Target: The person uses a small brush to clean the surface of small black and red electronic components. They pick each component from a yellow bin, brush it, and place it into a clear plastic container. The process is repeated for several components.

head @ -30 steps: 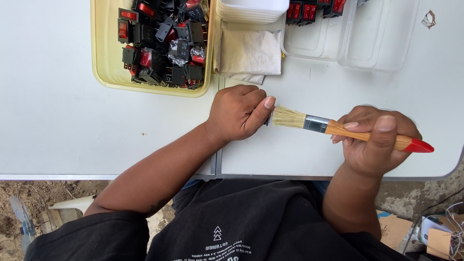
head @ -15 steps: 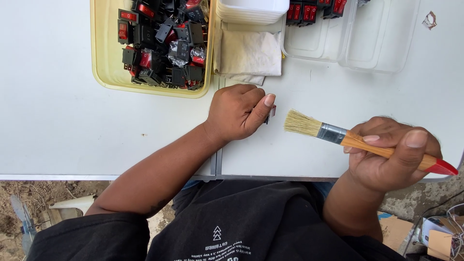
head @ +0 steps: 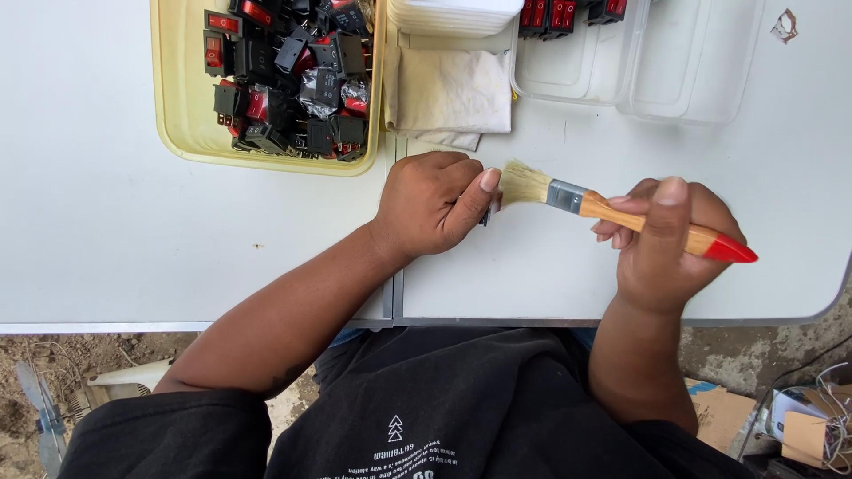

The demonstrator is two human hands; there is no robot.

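The right hand [head: 661, 244] grips a wooden paintbrush [head: 621, 215] with a red tip, its bristles touching a small dark part pinched in the closed left hand [head: 432, 202] on the white surface [head: 133, 231], near a yellow tray [head: 182, 133] of switches

A: Support surface?
B: White table [head: 133, 231], two panels meeting at a seam just under the left hand [head: 430, 206], which rests on it.

A: Items directly on it?
B: Yellow tray [head: 177, 115] of black-and-red rocker switches [head: 284, 71], top left. Folded cream cloth [head: 453, 89] just beside the tray. Clear plastic containers [head: 674, 71], top right. Small scrap [head: 783, 25] near the far right corner.
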